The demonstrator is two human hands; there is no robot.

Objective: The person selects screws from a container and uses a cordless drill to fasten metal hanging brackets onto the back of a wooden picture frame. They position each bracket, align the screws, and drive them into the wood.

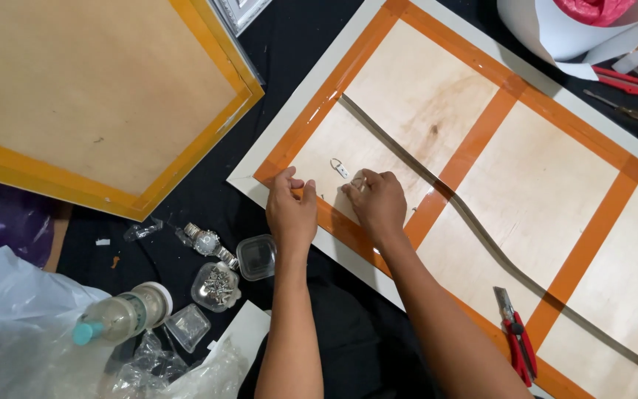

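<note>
Two hands, left hand (291, 210) and right hand (375, 201), fingers curled empty on the taped board (407, 96) beside a metal hanger (340, 168).

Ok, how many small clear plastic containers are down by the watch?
3: an empty square one right of the wristwatch, one holding screws below it, and a flat one lower left. More may hide under the plastic bags.
</note>
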